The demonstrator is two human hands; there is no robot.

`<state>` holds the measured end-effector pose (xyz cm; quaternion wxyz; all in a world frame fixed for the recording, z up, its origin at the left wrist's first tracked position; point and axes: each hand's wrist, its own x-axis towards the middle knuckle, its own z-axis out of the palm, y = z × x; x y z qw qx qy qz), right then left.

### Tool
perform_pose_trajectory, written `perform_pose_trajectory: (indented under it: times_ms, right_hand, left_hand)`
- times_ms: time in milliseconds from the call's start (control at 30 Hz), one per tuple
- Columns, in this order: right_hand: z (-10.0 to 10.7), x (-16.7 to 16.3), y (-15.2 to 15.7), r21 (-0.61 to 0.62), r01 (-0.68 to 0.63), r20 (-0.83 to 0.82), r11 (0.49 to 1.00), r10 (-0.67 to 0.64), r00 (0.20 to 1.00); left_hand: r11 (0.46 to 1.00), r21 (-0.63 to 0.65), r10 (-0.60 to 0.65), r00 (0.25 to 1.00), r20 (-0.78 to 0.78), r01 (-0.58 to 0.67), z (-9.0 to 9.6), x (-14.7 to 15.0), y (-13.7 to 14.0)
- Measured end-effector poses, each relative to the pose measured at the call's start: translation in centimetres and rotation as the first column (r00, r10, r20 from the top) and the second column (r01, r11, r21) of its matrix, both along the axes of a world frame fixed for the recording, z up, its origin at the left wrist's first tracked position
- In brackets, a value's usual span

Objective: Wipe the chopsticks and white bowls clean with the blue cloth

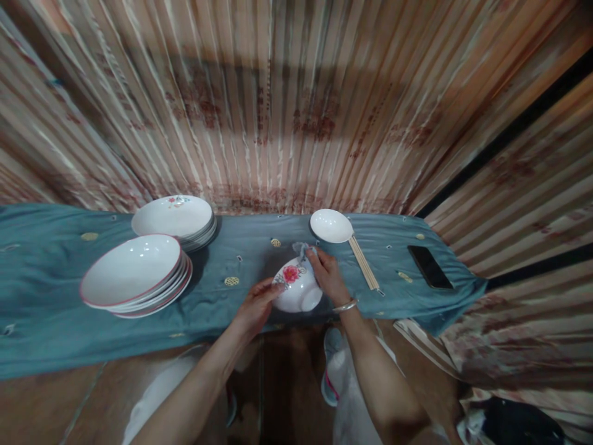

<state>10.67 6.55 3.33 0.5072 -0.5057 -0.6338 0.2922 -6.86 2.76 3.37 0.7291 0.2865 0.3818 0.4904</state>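
A white bowl [296, 290] with a red flower on its outside is tilted on its side above the near part of the table, its foot turned toward me. My left hand [259, 301] grips the bowl's rim at the left, fingers partly hidden behind it. At the bowl's upper right, my right hand [328, 272] pinches a greyish cloth [300, 248] against the rim. A silver bangle [345, 305] circles my right wrist. Just beyond the right hand lies a small white dish [331, 226], with several wooden chopsticks [363, 262] beside it.
At the left stand a stack of red-rimmed plates [134, 272] and, behind it, a stack of white plates [173, 219]. A black phone [430, 267] lies at the right. A teal cloth [231, 309] covers the narrow table; pleated curtains [296, 111] hang behind it.
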Motion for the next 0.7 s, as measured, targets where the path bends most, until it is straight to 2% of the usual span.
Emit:
perform_pose_trajectory:
  times_ms: [100, 233, 333, 433, 500, 567, 700]
  right_hand:
    - [0.8, -1.3, -1.5, 0.117, -0.111, 0.247, 0.987, 0.08, 0.966]
    - [1.0, -3.9, -3.9, 0.197, -0.191, 0.581, 0.962, 0.042, 0.813]
    - [0.7, -4.9, -4.5, 0.2, -0.226, 0.657, 0.953, 0.041, 0.753]
    - [0.2, -4.2, -3.4, 0.181, -0.185, 0.549, 0.966, 0.057, 0.834]
    - [-0.3, -3.4, -2.2, 0.14, -0.125, 0.376, 0.982, 0.064, 0.925]
    - [-0.9, -2.5, -1.1, 0.072, -0.081, 0.17, 0.994, 0.068, 0.983]
    - [-2.2, -1.8, 0.0, -0.032, -0.047, -0.108, 0.998, 0.043, 0.993]
  left_hand:
    - [0.997, -0.002, 0.072, 0.997, 0.025, -0.072, 0.0, -0.1, 0.3]
    - [0.986, 0.032, 0.161, 0.987, 0.029, -0.162, -0.4, -0.5, 0.7]
    - [0.977, 0.056, 0.207, 0.978, 0.017, -0.208, -0.5, -0.6, 0.7]
    - [0.983, 0.056, 0.177, 0.984, -0.003, -0.176, -0.1, -0.8, 0.5]
    - [0.985, 0.053, 0.163, 0.987, -0.01, -0.163, 0.2, -0.9, 0.5]
    - [0.985, 0.046, 0.165, 0.986, 0.004, -0.165, 0.5, -1.0, 0.5]
    - [0.984, -0.011, 0.18, 0.98, 0.087, -0.18, 0.5, -1.0, 1.1]
